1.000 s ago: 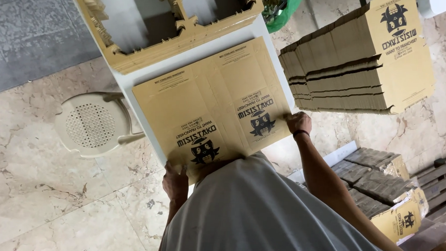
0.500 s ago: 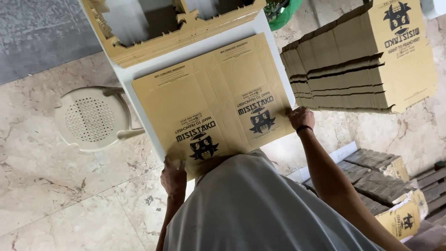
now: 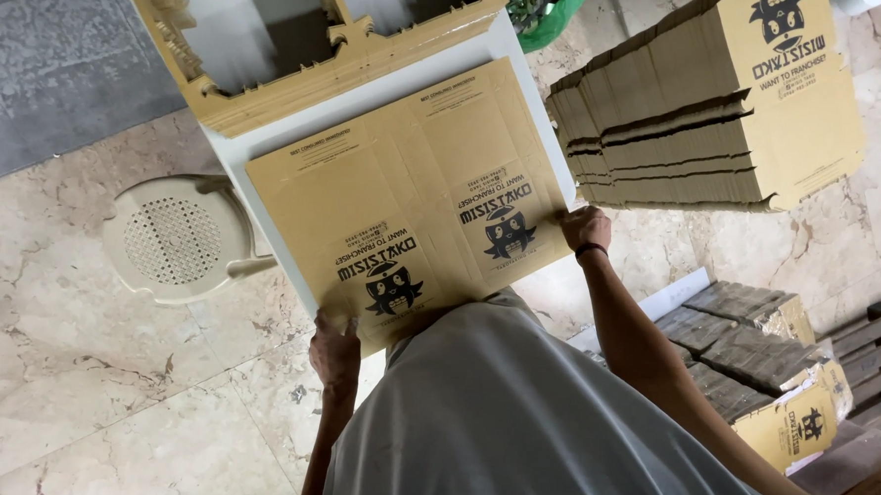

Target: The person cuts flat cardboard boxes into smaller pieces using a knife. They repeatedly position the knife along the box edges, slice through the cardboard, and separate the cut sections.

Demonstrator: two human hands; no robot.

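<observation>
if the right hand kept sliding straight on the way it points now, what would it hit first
The right hand grips the flat cardboard sheet's edge, pointing up the picture. Straight on, it would likely first meet the tall stack of flat cardboard blanks beside the white table, though depth is unclear.

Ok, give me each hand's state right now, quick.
Left hand: fingers closed on the near left corner of the flat cardboard box blank.
Right hand: gripping the blank's right edge; wrist wears a dark band.

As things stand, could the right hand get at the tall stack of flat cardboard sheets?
Probably yes: the right hand grips the flat box blank at its edge, and the stack sits just beyond with nothing between.
</observation>
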